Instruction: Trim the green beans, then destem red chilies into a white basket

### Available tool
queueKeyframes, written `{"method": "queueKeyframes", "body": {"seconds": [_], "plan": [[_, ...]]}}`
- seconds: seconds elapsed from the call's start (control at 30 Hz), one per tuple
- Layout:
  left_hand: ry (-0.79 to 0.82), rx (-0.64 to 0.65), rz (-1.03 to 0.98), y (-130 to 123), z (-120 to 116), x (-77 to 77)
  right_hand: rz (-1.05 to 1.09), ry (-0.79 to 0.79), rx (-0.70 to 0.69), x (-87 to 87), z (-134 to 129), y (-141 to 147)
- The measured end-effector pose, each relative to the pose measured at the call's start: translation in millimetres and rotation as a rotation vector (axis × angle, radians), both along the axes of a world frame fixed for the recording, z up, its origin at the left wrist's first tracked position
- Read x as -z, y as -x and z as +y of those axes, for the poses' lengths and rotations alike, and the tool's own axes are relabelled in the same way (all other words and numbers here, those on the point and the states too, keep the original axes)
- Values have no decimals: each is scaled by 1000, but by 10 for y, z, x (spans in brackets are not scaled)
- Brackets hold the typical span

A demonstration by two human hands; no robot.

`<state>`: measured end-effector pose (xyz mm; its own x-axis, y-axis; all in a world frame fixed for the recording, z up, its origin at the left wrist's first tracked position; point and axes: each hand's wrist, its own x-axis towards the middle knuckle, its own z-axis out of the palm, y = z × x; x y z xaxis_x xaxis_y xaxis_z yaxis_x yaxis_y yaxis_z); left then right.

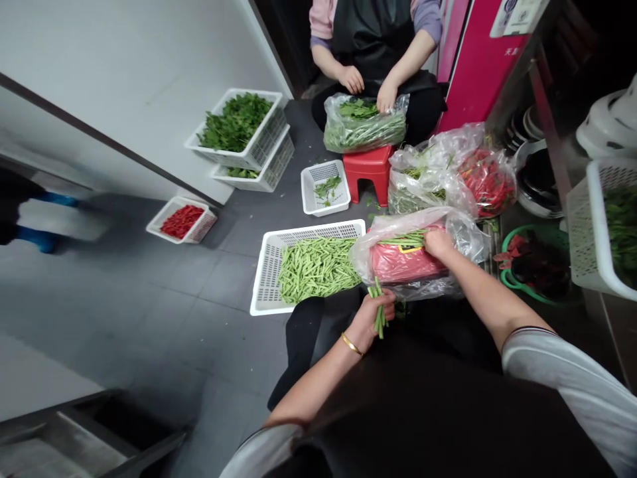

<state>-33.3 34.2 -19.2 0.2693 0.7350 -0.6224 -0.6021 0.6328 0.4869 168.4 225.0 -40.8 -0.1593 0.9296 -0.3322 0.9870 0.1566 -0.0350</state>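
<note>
My left hand [369, 317] is closed around a small bunch of cut green beans [379, 312], held upright above my lap. Further forward, my right hand [438, 243] has its fingers curled at the end of some long green beans [404, 238]. Those beans lie on a clear plastic bag [365, 255] over a red package [405, 263]. The tips of my right fingers are partly hidden. Left of the bag stands a white basket [271, 265] filled with short cut bean pieces [318, 269].
Opposite, a co-worker [378, 40] handles bagged greens over a red stool [368, 162]. A small white basket [326, 208] sits before it. Stacked baskets of leafy greens [236, 123] and red chillies [182, 221] stand left. Bagged chillies [485, 182] and a green basin [535, 295] lie right.
</note>
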Motion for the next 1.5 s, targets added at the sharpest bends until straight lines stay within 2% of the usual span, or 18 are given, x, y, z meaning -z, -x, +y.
{"method": "queueKeyframes", "body": {"seconds": [0.1,0.23,0.33,0.4,0.53,0.6,0.7,0.77,0.83,0.9,0.97,1.03,1.1,1.17,1.23,1.33,1.43,1.5], "plan": [[-9,-90,69,16,67,27,104,-54,-42,-51,-204,-46],[27,-148,182,-63,124,84,470,-25,-190,-210,-1082,-108],[-68,-143,176,-154,70,55,696,13,-238,-262,-1724,-47],[-143,-171,162,-193,-4,-13,893,51,-124,-277,-1948,10],[-269,-211,41,-201,-170,-204,1492,162,357,-407,-2002,82],[-307,-183,-34,-175,-239,-285,1705,258,429,-537,-2029,100],[-272,-125,-96,-131,-324,-338,1652,554,215,-729,-2203,124],[-239,-71,-129,-120,-375,-331,1558,619,104,-789,-2330,138],[-245,19,-157,-117,-421,-315,1550,562,133,-761,-2378,135],[-294,129,-182,-103,-455,-309,1506,512,241,-656,-2331,87],[-362,222,-193,-65,-478,-321,1319,482,291,-537,-2229,-13],[-400,288,-166,-16,-490,-342,1123,414,259,-483,-2129,-132],[-400,351,-101,15,-496,-365,1107,373,200,-533,-2063,-204],[-406,402,-33,9,-497,-387,1244,391,165,-660,-2034,-184],[-433,360,25,-20,-489,-407,1371,401,153,-801,-2038,-83],[-411,79,113,-44,-439,-403,1408,197,176,-938,-2118,101],[-265,-212,208,-16,-364,-332,1295,-61,133,-952,-2250,212],[-172,-242,226,-6,-336,-270,1226,-12,36,-898,-2299,253]]}}
